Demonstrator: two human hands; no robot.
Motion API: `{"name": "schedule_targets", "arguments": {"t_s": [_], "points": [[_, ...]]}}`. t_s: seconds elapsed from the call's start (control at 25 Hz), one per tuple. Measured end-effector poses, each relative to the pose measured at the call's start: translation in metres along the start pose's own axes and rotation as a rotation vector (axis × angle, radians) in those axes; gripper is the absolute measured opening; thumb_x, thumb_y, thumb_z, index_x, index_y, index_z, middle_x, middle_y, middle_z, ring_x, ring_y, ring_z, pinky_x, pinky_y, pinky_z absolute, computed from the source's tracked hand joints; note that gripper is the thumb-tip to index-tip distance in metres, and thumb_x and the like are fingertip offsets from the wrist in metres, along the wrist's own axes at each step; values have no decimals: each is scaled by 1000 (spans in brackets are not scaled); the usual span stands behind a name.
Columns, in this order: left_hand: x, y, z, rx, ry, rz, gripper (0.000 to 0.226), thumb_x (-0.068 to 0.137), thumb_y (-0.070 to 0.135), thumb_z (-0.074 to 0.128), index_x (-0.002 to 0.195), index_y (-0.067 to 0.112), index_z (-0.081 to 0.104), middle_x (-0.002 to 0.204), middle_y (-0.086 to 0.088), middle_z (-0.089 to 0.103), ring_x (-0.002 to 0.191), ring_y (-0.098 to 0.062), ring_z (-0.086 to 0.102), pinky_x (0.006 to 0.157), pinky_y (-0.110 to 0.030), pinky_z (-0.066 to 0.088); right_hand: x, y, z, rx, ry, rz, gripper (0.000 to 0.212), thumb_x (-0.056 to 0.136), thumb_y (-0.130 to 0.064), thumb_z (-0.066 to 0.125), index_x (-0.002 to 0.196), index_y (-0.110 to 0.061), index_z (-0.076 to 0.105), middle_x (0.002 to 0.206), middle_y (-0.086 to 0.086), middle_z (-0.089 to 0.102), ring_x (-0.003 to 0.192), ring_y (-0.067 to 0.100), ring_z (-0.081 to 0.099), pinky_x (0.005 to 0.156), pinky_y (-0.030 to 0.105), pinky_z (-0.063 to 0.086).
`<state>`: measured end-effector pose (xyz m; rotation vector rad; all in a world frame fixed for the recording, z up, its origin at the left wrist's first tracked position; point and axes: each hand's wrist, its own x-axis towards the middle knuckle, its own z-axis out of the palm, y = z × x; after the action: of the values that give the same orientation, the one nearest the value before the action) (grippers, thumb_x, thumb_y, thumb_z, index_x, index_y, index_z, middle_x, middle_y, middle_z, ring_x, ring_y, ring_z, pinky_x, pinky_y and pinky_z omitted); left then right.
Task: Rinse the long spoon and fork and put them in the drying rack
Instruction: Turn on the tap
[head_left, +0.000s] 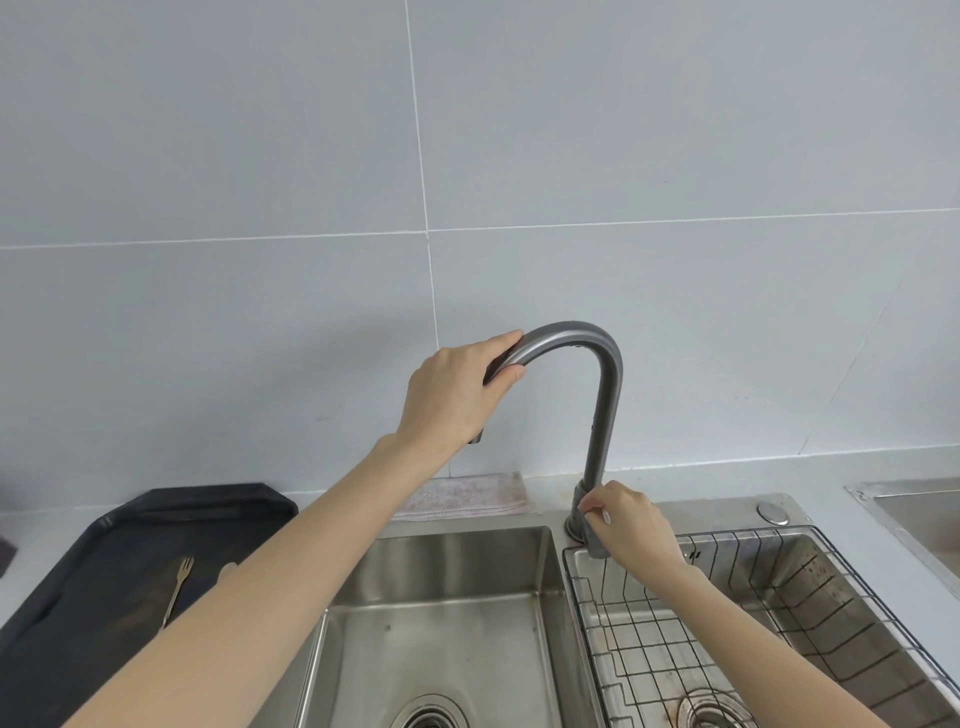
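My left hand (457, 389) is wrapped around the spout end of the grey arched faucet (602, 395). At the faucet's base my right hand (631, 519) grips the handle (595, 540). No water shows. A long fork (177, 590) lies on the dark tray (93, 571) at the left, prongs toward the wall. A pale tip beside the fork, mostly hidden by my left forearm, may be the long spoon (227, 569). The wire drying rack (727, 613) sits in the right sink basin and holds nothing.
The left sink basin (441, 597) lies below my left arm, its drain at the bottom edge. A folded cloth (467, 496) rests on the counter against the tiled wall. Another steel surface (914, 514) shows at the far right.
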<state>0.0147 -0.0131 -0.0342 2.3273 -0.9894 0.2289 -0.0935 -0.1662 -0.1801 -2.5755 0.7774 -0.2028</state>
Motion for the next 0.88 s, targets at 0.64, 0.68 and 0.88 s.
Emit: {"name": "schedule_targets", "arguments": {"t_s": [0.64, 0.68, 0.88], "points": [[-6, 0, 6, 10, 54, -2, 38, 93, 39, 47, 131, 36, 49, 101, -6, 73, 94, -29, 65, 79, -36, 51, -21, 11, 10, -39, 39, 30, 22, 92, -15, 50, 99, -16, 72, 109, 4, 67, 98, 28, 62, 70, 26, 33], [-6, 0, 7, 10, 55, -1, 38, 93, 39, 47, 131, 36, 49, 101, -6, 73, 95, -28, 65, 79, -36, 51, -22, 11, 11, -36, 41, 37, 22, 92, -15, 51, 98, -17, 72, 109, 4, 67, 97, 28, 62, 70, 26, 34], [-7, -1, 8, 10, 68, -5, 38, 93, 38, 47, 130, 35, 49, 99, -5, 74, 95, -28, 65, 80, -37, 52, -22, 11, 13, -42, 45, 38, 22, 93, -15, 50, 98, -17, 71, 110, 2, 66, 97, 29, 62, 69, 27, 37]]}}
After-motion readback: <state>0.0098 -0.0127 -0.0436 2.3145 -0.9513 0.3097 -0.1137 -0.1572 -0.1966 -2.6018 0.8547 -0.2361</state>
